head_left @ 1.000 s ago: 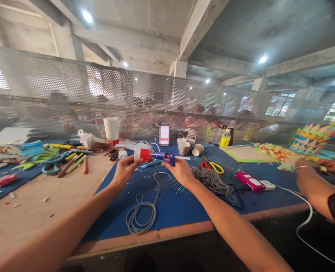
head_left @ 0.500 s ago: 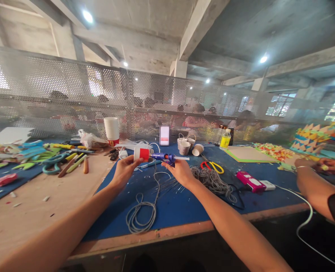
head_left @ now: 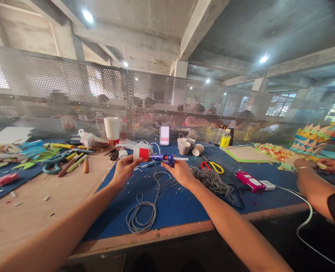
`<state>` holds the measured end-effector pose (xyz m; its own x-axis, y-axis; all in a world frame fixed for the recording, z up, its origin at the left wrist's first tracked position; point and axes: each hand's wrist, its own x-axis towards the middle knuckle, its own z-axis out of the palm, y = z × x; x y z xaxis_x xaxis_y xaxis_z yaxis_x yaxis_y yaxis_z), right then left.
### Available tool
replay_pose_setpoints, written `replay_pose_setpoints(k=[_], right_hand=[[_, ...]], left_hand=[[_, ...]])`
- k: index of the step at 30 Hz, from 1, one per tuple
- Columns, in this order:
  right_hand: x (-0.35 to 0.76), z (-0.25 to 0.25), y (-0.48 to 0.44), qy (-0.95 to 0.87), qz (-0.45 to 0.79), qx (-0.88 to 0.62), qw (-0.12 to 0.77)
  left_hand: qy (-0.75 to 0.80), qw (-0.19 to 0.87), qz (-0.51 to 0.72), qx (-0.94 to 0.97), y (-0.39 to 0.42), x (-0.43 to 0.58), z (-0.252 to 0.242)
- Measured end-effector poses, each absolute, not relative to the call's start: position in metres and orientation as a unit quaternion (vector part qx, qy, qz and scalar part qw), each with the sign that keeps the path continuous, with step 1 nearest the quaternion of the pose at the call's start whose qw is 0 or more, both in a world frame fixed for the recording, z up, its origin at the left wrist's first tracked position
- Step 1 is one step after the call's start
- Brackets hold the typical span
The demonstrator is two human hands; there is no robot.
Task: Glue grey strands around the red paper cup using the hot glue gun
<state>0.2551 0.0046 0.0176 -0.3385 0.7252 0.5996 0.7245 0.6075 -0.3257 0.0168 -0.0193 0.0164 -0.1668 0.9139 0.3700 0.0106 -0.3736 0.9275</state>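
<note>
A red and white paper cup (head_left: 141, 153), lying on its side in the air, is gripped by my left hand (head_left: 124, 170). Its end faces the nozzle of a blue glue gun (head_left: 162, 156), which my right hand (head_left: 181, 173) grips; whether nozzle and cup touch I cannot tell. From the back of the gun sticks a white glue stick (head_left: 182, 159). Below my hands a coil of grey cord (head_left: 141, 215) rests on the blue table mat (head_left: 178, 211). To the right of my right hand lies a heap of grey string (head_left: 212, 183).
Behind my hands stand a stack of paper cups (head_left: 111, 129), small string-wrapped cups (head_left: 184, 145) and a phone (head_left: 164, 136). Scissors (head_left: 54, 161) lie left, yellow-handled ones (head_left: 216, 167) right. A magenta box (head_left: 250, 182) has a cable. A co-worker's arm (head_left: 311, 185) is at far right.
My hands stay almost in place; the cup and glue gun have shifted very slightly left. The co-worker's far hand has moved a little.
</note>
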Motion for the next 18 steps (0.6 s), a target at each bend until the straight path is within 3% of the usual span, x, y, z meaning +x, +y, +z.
replay_pose_setpoints(k=[18], right_hand=[[0.2550, 0.0159, 0.0063, -0.818, 0.019, -0.430, 0.382]], left_hand=[[0.426, 0.385, 0.634, 0.518, -0.0184, 0.0164, 0.0152]])
